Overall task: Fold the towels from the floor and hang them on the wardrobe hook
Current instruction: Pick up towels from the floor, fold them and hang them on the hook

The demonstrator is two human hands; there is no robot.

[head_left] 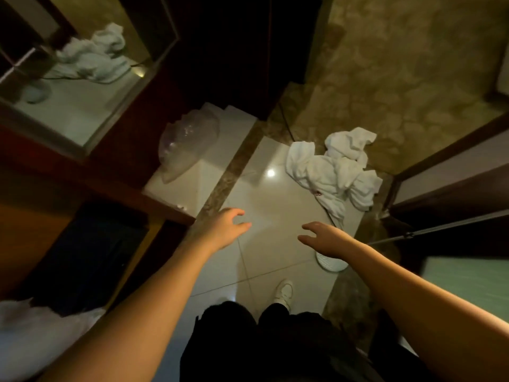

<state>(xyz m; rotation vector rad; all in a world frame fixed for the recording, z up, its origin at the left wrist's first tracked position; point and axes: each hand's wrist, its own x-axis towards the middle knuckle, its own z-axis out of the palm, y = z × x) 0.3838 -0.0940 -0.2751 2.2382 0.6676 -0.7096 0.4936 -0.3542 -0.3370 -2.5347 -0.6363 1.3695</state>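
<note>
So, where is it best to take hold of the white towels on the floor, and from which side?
The towels lie crumpled in a heap on the tiles, ahead of the right hand. Probably best to come down from above on the near side and pinch a raised fold or loose edge there. Both hands, including the left hand, are open and free.

No text, label, brand, number or sign can be read anywhere in this view — the picture is dim and soft, and no surface in it carries lettering that can be made out.
</note>
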